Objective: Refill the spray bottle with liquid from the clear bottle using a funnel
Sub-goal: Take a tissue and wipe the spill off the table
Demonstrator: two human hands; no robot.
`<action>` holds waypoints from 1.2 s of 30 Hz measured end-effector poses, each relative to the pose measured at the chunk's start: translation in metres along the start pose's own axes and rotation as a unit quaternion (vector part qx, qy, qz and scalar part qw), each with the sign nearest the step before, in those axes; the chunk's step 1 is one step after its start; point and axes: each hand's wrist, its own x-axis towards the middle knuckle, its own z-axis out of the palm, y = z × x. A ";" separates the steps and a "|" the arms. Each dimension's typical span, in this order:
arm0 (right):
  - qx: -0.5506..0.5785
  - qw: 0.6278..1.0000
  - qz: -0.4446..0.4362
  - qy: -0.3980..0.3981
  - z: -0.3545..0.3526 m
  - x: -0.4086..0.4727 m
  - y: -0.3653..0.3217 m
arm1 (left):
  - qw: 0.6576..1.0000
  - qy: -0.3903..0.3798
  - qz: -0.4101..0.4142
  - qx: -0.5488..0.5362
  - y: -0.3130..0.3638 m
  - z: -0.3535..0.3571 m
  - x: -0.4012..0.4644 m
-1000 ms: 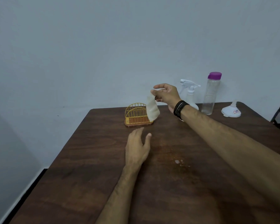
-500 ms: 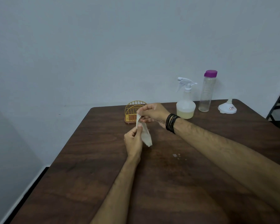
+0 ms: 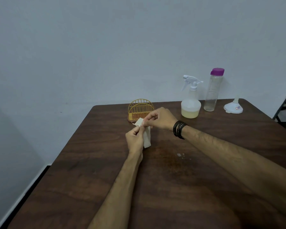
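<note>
Standing capped near the table's far right corner, the translucent spray bottle with its white trigger head [image 3: 191, 103] holds pale yellow liquid, the purple-lidded clear bottle [image 3: 213, 90] just beside it and the white plastic funnel [image 3: 233, 107] inverted nearer that corner. A second ago only the right hand [image 3: 158, 119] held the white paper napkin [image 3: 146, 138]; now the left hand [image 3: 135, 138] pinches it too, unfolding it (likely for the droplets [image 3: 180, 154]).

Near tabletop [image 3: 155, 187]: open, crossed only by both forearms.
Far edge: wire rack [image 3: 139, 111], spray bottle [image 3: 191, 103], clear bottle [image 3: 212, 95], funnel [image 3: 233, 107] in a row, gaps between.
Left side: open.
Centre: small droplets [image 3: 180, 155].
</note>
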 end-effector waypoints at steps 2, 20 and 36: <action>-0.015 1.000 -0.010 -0.023 0.002 -0.002 -0.001 | 0.999 0.007 -0.009 -0.032 0.002 -0.002 0.000; -0.129 0.984 -0.104 -0.060 -0.004 -0.016 0.016 | 0.984 -0.099 -0.064 -0.137 0.008 -0.015 0.013; 0.140 0.977 0.122 0.103 -0.008 -0.002 0.029 | 0.993 -0.111 -0.027 0.028 0.002 -0.016 0.013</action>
